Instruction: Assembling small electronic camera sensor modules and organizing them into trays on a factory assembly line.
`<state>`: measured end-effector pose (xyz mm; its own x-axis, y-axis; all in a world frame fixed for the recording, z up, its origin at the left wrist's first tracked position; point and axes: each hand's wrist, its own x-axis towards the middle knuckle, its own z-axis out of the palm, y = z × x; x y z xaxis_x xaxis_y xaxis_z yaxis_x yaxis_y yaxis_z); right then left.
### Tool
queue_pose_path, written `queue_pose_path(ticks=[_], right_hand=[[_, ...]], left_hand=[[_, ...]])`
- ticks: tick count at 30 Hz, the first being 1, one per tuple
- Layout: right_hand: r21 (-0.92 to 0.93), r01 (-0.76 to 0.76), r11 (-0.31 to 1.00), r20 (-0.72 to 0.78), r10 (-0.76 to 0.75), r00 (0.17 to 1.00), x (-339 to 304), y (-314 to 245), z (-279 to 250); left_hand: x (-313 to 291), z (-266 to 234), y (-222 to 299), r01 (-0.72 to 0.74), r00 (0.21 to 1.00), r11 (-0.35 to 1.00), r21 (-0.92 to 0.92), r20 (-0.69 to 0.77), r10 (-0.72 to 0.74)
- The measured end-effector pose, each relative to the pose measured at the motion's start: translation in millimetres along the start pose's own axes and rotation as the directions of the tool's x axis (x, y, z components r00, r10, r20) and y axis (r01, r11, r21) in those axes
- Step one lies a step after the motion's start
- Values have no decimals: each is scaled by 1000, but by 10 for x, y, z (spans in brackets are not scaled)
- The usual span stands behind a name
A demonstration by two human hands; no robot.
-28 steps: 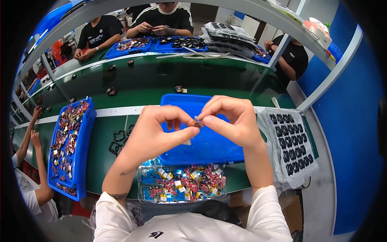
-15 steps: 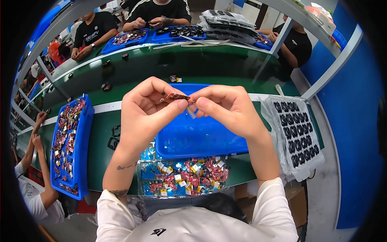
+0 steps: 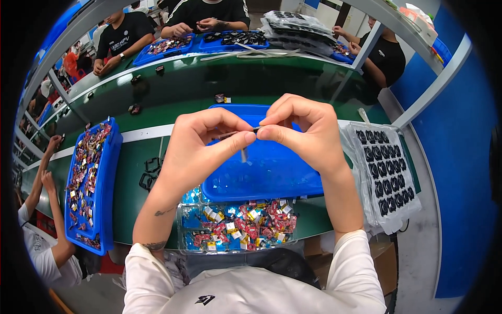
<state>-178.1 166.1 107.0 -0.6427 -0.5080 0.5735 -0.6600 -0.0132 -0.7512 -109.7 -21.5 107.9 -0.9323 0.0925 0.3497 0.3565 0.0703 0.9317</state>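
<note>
Over the blue bin (image 3: pixel 261 180), my left hand (image 3: pixel 201 149) pinches a small red circuit board (image 3: pixel 227 135), turned nearly edge-on and mostly hidden by the fingers. A short greyish piece (image 3: pixel 243 155) hangs beneath these fingertips. The thumb and fingers of my right hand (image 3: pixel 306 133) are pressed together against my left fingertips, closed on a tiny dark part (image 3: pixel 256 130) too small to name. Below the bin, near my body, lies a clear plastic tray (image 3: pixel 184 246) heaped with red circuit boards (image 3: pixel 266 222) and small silver-and-yellow battery packs (image 3: pixel 212 214).
A long blue bin (image 3: pixel 112 193) of boards stands left, beside black plastic frames (image 3: pixel 149 175). To the right lies a tray of black round parts (image 3: pixel 384 167). Beyond the white rail, loose boards (image 3: pixel 222 98) rest on the green conveyor (image 3: pixel 188 86). Co-workers sit across and at left.
The board has turned from showing its red face to nearly edge-on. My right hand has shifted slightly up and right, and my fingertips now meet closely.
</note>
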Motion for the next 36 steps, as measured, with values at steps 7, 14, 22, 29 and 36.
queue_pose_path(ticks=[7,14,22,29,36], right_hand=[[442,-223,869,132,182,974,-7,-13,1],[456,-335,825,217,261,940,-14,-14,38],[353,-181,918,99,155,983,-37,-10,68],[458,-264,849,183,200,962,-6,-8,33],[249,-118,961,14,119,993,-34,49,87]], left_hand=[[22,-54,-2,86,994,991,-105,72,-78],[52,-62,5,105,990,986,-131,102,-92],[45,-68,-18,91,995,994,-54,48,-88],[60,-64,-47,118,987,983,-138,124,-101],[74,-26,-104,69,997,996,-54,-20,-70]])
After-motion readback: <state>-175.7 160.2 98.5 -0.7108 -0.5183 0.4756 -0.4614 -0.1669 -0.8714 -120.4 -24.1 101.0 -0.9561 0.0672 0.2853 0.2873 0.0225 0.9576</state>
